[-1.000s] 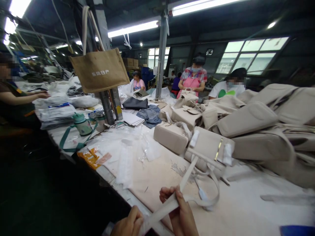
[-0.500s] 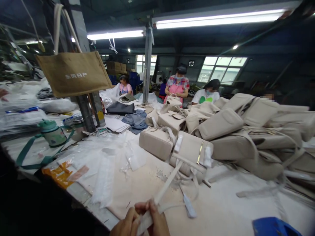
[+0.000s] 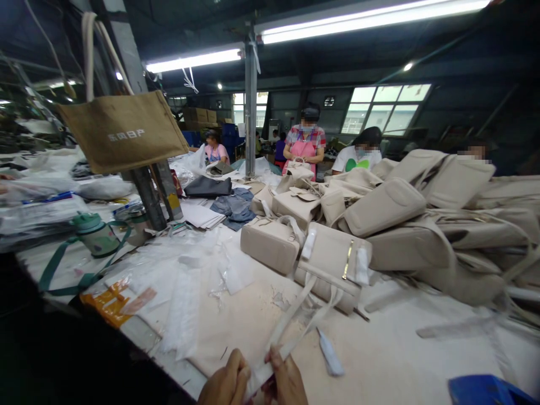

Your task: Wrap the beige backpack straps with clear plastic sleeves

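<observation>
Both my hands sit at the bottom edge, pinched together on a cream bag strap [image 3: 291, 320]. My left hand [image 3: 225, 385] grips the strap's near end and my right hand [image 3: 287, 382] pinches it just beside. The strap runs up and away to a beige handbag [image 3: 333, 264] lying flat on the white table [image 3: 392, 354], with a gold clasp on its front. A white wrapped strap end [image 3: 331, 354] lies on the table to the right of my hands.
A big heap of beige handbags [image 3: 405, 225] fills the right side. Clear plastic bags [image 3: 185, 298] and an orange packet [image 3: 109, 301] lie at left, beside a green bottle [image 3: 95, 233]. A brown tote [image 3: 122, 132] hangs from a post. Several people work at the far side. A blue object [image 3: 485, 391] sits bottom right.
My hands have come together on the strap and dropped lower in view. The strap's loop has pulled straighter and the camera has swung left to right.
</observation>
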A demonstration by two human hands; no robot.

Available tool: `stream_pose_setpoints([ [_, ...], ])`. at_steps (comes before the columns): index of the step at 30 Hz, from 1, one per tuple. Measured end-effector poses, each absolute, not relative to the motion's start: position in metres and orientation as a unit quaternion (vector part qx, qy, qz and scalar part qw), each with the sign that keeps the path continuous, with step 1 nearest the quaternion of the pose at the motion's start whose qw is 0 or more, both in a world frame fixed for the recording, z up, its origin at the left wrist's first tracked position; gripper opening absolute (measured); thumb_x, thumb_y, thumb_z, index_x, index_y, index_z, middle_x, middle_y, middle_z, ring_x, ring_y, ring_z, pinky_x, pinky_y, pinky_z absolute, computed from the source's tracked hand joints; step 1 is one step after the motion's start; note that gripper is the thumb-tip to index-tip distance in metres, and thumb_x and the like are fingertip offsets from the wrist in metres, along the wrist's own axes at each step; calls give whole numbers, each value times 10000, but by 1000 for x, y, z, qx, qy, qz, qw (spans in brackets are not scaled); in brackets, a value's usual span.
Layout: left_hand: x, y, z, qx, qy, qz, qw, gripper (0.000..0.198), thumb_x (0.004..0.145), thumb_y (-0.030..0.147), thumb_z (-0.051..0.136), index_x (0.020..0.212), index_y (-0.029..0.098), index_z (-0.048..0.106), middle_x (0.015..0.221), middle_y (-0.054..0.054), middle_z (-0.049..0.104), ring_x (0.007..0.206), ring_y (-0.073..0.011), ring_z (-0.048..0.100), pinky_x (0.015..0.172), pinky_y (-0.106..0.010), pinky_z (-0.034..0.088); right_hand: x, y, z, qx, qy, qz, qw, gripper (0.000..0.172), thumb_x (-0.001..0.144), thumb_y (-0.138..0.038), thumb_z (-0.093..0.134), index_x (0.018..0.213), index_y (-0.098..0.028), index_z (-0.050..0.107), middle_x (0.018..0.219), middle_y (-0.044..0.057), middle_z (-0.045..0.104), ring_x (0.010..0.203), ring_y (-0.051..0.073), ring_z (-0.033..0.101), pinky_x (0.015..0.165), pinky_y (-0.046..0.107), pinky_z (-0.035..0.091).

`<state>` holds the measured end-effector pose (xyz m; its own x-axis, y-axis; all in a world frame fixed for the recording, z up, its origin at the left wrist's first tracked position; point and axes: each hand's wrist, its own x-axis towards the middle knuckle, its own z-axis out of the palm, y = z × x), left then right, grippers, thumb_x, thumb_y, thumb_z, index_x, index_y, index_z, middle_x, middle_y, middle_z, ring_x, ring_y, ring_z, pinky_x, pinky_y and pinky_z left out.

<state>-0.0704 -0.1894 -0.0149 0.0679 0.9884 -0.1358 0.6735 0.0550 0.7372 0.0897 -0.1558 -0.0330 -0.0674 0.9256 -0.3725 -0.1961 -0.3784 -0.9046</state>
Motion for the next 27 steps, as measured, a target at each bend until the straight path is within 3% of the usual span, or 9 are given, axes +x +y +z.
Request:
stream_pose_setpoints([
  [5, -67, -185, -16, 644, 651, 219, 337, 233, 948, 346, 197, 840, 258, 384, 679, -15, 636, 681, -193, 633, 645, -271, 405, 110, -147, -23, -493, -325, 671, 449, 528, 698, -669, 680, 863, -169, 632, 545, -24, 548, 477, 107, 501, 391, 179, 351],
  [9, -56, -179, -5, 641, 641, 232, 353, 224, 958, 326, 203, 847, 254, 385, 633, -8, 657, 622, -186, 626, 621, -279, 392, 116, -140, -27, -472, -287, 690, 468, 484, 710, -608, 711, 828, -140, 671, 612, -12, 560, 527, 93, 512, 477, 192, 410],
  [14, -50, -175, 3, 627, 631, 253, 381, 232, 965, 364, 216, 837, 257, 377, 632, -1, 681, 623, -178, 644, 640, -274, 415, 116, -146, -42, -505, -277, 670, 469, 465, 640, -573, 785, 815, -163, 656, 617, -22, 578, 509, 102, 518, 460, 206, 401],
  [17, -50, -177, 8, 608, 630, 274, 398, 246, 965, 400, 225, 839, 258, 382, 645, 7, 684, 607, -166, 644, 627, -262, 427, 119, -147, -42, -496, -189, 694, 487, 505, 629, -567, 795, 944, -216, 617, 871, 24, 691, 672, 167, 632, 566, 287, 513],
  [20, -46, -177, 16, 613, 624, 270, 401, 241, 957, 409, 245, 837, 260, 390, 635, 10, 681, 604, -171, 643, 616, -261, 429, 119, -140, -33, -373, -101, 796, 465, 518, 642, -514, 812, 995, -185, 621, 1051, 107, 710, 891, 237, 678, 749, 361, 543],
  [23, -42, -172, 24, 614, 623, 258, 410, 239, 953, 410, 253, 831, 259, 394, 667, 1, 701, 631, -177, 656, 641, -263, 437, 116, -127, -23, -304, -43, 825, 475, 460, 623, -331, 867, 984, -133, 661, 983, 115, 738, 902, 206, 682, 820, 318, 529],
  [27, -37, -158, 26, 614, 632, 249, 401, 252, 951, 410, 238, 824, 260, 396, 695, 1, 695, 660, -178, 657, 655, -261, 432, 103, -118, -18, -302, -48, 796, 522, 321, 633, -244, 863, 883, -150, 684, 829, 35, 741, 726, 126, 665, 687, 231, 528],
])
